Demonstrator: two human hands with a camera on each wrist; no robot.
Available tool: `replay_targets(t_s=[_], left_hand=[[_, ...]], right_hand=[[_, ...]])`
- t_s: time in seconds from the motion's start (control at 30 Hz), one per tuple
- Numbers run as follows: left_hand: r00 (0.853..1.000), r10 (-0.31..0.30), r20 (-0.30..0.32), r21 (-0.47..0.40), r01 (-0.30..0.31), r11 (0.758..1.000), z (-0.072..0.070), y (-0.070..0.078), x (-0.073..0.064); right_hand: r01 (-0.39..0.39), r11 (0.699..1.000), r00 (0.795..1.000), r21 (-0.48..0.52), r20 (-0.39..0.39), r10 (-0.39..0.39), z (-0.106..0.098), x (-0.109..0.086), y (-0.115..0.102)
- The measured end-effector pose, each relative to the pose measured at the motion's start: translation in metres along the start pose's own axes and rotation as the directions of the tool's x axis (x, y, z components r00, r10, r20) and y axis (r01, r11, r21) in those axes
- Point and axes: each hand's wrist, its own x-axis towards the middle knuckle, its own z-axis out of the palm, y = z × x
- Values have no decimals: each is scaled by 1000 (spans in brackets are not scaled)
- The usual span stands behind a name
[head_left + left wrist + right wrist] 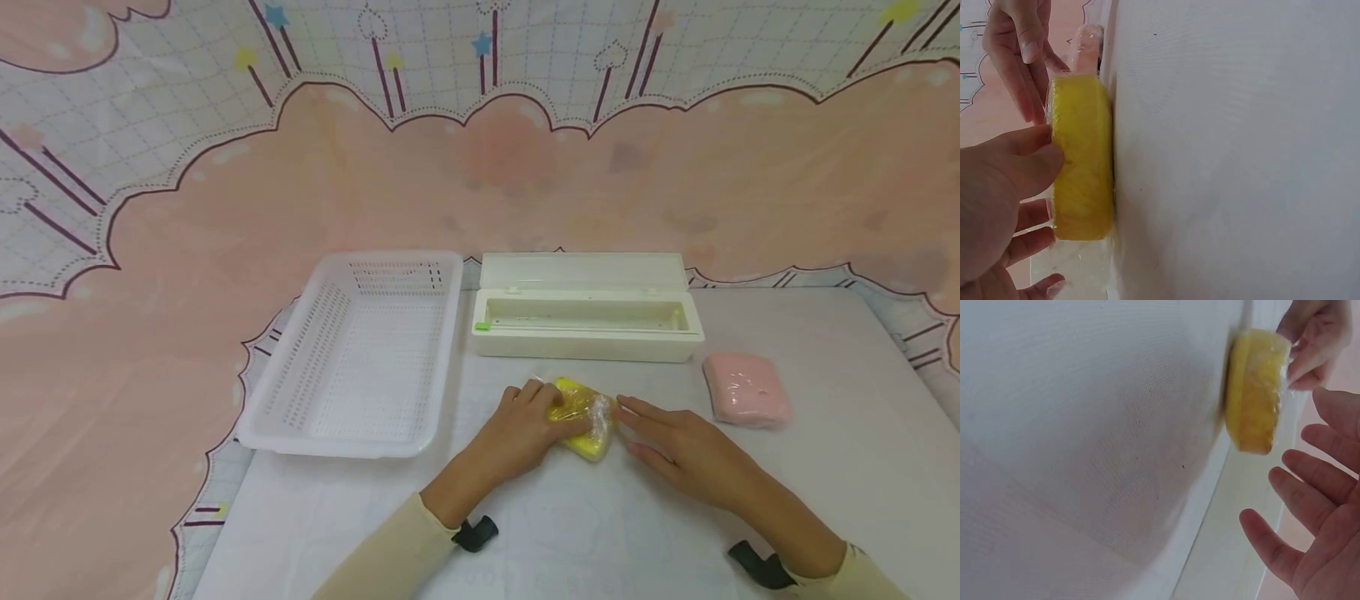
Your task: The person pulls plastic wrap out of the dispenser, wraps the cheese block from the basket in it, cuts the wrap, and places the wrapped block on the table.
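Observation:
A yellow block wrapped in clear plastic film lies flat on the white-covered table. My left hand holds it from the left, thumb and bent fingers on its upper side; the left wrist view shows the thumb against the film over the yellow block. Just to the right of the block is my right hand, its fingers extended. In the right wrist view those fingers are spread and hold nothing. A pink block, also film-wrapped, lies farther right.
Behind the hands stands a long white box with its lid raised and a green slider at the left of its front edge. A white perforated basket sits at the left. Patterned cloth hangs behind the table.

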Motion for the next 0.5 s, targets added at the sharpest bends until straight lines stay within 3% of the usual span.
replay_targets(t_s=[0.2, 0.3, 0.5], left_hand=[[1000, -14, -8, -13, 14, 1000, 3, 0, 4], [999, -43, -5, -109, 42, 993, 8, -2, 5], [997, -82, 7, -325, 80, 942, 14, -7, 4]], right_hand=[[3, 1000, 1000, -8, -9, -3, 0, 0, 0], [17, 1000, 1000, -6, -21, -17, 1, 0, 1], [19, 1000, 1000, -10, -21, -20, 1, -1, 2]])
